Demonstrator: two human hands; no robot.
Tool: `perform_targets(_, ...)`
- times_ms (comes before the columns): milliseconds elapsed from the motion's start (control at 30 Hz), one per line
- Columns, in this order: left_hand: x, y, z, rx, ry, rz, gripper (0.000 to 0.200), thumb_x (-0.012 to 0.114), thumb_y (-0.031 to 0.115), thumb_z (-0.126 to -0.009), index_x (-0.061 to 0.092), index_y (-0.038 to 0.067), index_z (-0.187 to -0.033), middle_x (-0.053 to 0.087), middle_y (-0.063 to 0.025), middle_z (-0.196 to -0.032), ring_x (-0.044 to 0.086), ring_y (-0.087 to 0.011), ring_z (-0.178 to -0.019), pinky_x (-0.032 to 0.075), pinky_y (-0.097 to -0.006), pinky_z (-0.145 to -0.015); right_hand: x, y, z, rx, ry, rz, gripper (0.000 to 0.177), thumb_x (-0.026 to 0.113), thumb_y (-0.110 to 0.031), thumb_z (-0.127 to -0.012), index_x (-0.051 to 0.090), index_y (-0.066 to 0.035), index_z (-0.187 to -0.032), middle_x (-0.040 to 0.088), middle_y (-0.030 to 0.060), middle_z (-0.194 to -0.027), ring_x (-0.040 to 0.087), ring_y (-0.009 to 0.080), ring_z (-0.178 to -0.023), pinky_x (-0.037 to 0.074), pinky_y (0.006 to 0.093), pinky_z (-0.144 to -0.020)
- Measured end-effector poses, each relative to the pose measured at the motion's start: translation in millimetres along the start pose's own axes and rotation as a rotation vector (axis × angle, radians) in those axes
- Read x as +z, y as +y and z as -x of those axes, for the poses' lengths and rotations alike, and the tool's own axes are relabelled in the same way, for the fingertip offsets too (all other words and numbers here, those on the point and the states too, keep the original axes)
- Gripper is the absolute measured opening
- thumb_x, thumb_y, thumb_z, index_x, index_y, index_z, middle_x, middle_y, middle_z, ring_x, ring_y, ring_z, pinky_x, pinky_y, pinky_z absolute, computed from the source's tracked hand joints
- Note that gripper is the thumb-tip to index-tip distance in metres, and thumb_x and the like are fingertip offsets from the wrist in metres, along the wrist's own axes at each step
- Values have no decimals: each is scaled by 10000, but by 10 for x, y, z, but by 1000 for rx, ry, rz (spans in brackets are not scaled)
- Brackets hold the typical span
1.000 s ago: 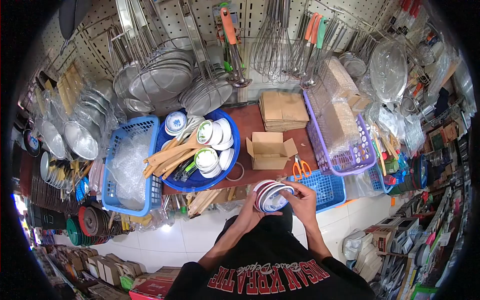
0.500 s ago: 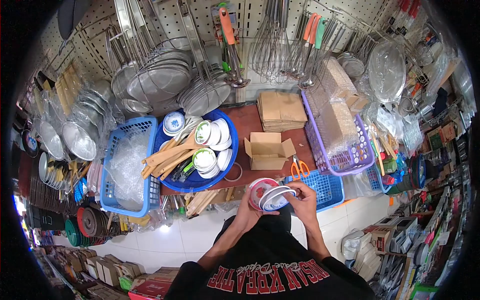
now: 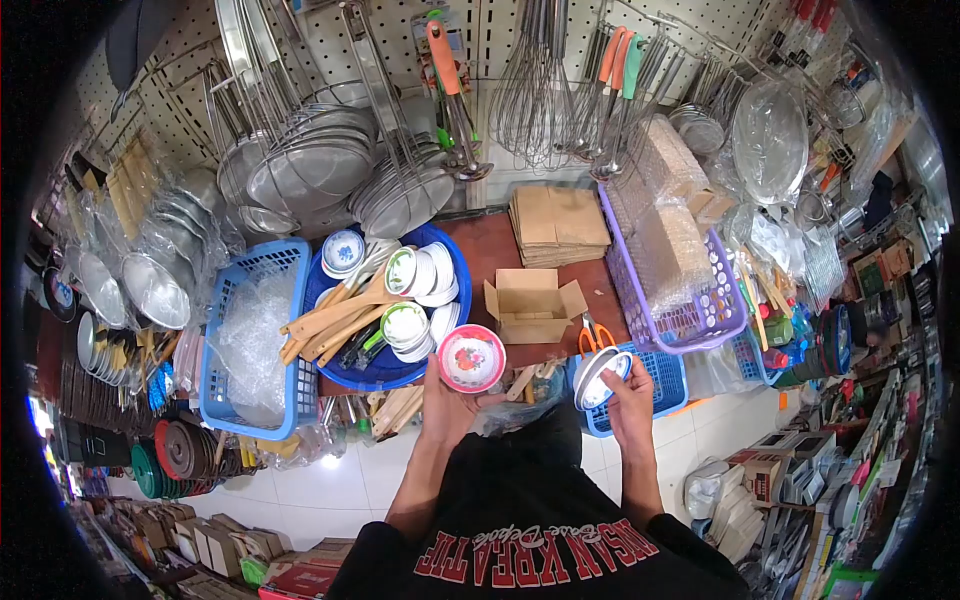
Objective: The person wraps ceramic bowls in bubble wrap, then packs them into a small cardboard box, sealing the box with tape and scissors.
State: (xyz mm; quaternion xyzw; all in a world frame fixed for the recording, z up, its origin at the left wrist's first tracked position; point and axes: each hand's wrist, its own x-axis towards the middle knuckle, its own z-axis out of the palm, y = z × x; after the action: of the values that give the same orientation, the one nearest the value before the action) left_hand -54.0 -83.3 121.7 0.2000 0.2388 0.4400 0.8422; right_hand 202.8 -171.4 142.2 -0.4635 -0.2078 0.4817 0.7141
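Observation:
My left hand [image 3: 448,410] holds a pink-rimmed bowl [image 3: 472,358] with a floral centre, its inside facing up, near the right edge of the blue round basin [image 3: 388,379]. My right hand [image 3: 630,400] grips white bowls with blue rims [image 3: 600,380], tilted, above the flat blue basket [image 3: 668,385]. Between and beyond the hands, an open cardboard box [image 3: 535,305] rests on the reddish table [image 3: 490,258]. Orange-handled scissors [image 3: 597,338] lie by the box's right side. More bowls [image 3: 405,325] and wooden utensils [image 3: 345,315] fill the basin.
A blue basket [image 3: 300,345] with bubble wrap stands left of the basin. Flattened brown cartons [image 3: 558,222] are stacked behind the box. On the right is a purple basket [image 3: 640,290] with wrapped boxes. Strainers [image 3: 315,170] and whisks [image 3: 530,120] hang above.
The bowls held together have been separated: my left hand moved left with the pink one, and my right hand moved right with the blue-rimmed ones.

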Motion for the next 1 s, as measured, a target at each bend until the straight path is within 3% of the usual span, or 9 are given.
perform_targets(200,7,-31,-18,-51,-34,106,657,257,579,-1032,397,77,-1432,553,-164,-1366,592,-323,-1219,582,-531,-895,32,0,-3,11,37,37,269,651,58,-880,609,-14,-1136,698,51,-1003,679,114,-895,546,269,-829)
perform_targets(333,159,-96,-11,-114,-28,45,587,268,493,-1061,394,47,-1422,518,-166,-1400,552,-315,-1266,506,-530,-1023,85,29,-29,-32,2,137,295,685,70,-856,624,24,-1140,705,83,-1018,669,122,-911,529,263,-847)
perform_targets(500,270,-321,1,-166,-72,-102,556,257,474,-1069,375,87,-1451,482,-138,-1437,512,-291,-1304,490,-506,-1044,235,71,-14,-82,-44,293,337,713,66,-838,649,33,-1168,715,81,-999,670,109,-883,528,241,-810)
perform_targets(567,284,-396,6,-206,-83,-118,517,296,446,-1071,362,106,-1454,455,-129,-1459,498,-276,-1321,470,-518,-1063,230,87,-5,-112,-101,361,346,711,42,-867,638,74,-1204,713,131,-1069,676,132,-945,542,255,-843)
perform_targets(733,302,-564,-17,-301,-208,-54,621,276,567,-1032,248,167,-1507,412,-103,-1489,457,-290,-1356,481,-550,-1041,269,108,52,-95,-138,483,305,724,1,-874,685,40,-1173,714,92,-1081,653,88,-877,511,199,-750)
perform_targets(800,309,-602,10,-279,-205,-69,605,280,554,-1038,254,172,-1506,403,-103,-1496,465,-295,-1349,487,-563,-1029,274,131,64,-89,-116,534,276,747,-28,-856,724,1,-1129,725,69,-1061,624,60,-799,471,184,-673)
perform_targets(900,280,-630,2,-272,-204,-55,581,287,529,-1048,250,178,-1509,391,-102,-1503,476,-302,-1340,496,-579,-1011,359,-44,102,-190,-124,790,308,756,16,-822,719,17,-1128,718,78,-1020,601,65,-789,460,189,-674)
perform_targets(1000,272,-634,4,-284,-192,-54,559,285,502,-1059,270,164,-1504,397,-104,-1503,484,-300,-1334,510,-576,-994,284,39,91,-259,-143,772,275,774,-19,-811,742,-8,-1084,689,58,-1030,558,58,-776,416,189,-646)
